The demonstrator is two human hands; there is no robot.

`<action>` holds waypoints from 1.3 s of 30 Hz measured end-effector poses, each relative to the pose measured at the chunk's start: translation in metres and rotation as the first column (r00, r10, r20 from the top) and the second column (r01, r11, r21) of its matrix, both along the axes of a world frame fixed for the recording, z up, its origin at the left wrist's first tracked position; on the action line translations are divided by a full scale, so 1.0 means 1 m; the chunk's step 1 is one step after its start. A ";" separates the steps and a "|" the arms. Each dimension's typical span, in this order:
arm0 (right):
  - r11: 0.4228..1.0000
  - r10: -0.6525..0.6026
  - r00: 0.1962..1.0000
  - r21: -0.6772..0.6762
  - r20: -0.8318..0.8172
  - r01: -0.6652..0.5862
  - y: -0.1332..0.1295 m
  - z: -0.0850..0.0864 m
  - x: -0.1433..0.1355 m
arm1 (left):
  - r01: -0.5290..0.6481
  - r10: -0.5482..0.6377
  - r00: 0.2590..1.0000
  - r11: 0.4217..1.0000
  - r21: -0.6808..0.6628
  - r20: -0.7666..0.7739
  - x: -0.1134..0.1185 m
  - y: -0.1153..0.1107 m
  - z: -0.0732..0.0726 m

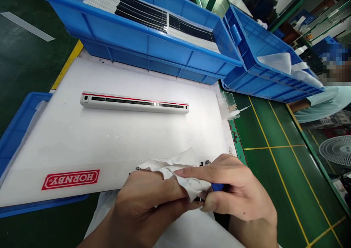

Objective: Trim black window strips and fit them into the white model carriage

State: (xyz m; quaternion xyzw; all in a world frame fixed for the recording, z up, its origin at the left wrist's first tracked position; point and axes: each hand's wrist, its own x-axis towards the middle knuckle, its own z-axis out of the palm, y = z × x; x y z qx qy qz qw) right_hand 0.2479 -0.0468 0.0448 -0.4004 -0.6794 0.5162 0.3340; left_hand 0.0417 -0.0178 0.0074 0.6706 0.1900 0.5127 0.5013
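My left hand (153,200) is closed on a crumpled white cloth (178,164) near the front edge of the table. My right hand (238,186) meets it from the right, its forefinger pressing the cloth and its thumb bent underneath. Between the right thumb and forefinger a bit of something blue (217,187) shows, with a small dark part beside it; fingers and cloth hide the rest. Farther back lies a model train carriage (134,103), long and white with a red stripe and dark window band, touched by neither hand.
White foam sheeting with a red HORNBY label (70,179) covers the table. Behind it stands a blue crate (153,47) of packed strips; another blue crate (274,83) is at right. A small clear box (229,105) sits at the right edge. A person's sleeve (326,103) shows beyond.
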 end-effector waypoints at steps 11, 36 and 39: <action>1.000 -0.013 0.999 -0.013 -0.038 0.012 -0.003 -0.001 0.001 | 0.011 -0.012 1.000 0.999 -0.030 -0.022 0.002 -0.006 -0.001; 0.994 -0.104 0.984 -0.055 -0.146 0.097 -0.010 0.008 -0.010 | 0.192 -0.171 0.976 0.968 -0.163 0.137 0.003 -0.003 0.011; 0.985 -0.076 0.927 -0.173 -0.367 0.012 -0.011 0.000 -0.013 | 0.421 -0.305 0.899 0.798 -0.431 0.313 0.001 -0.005 0.009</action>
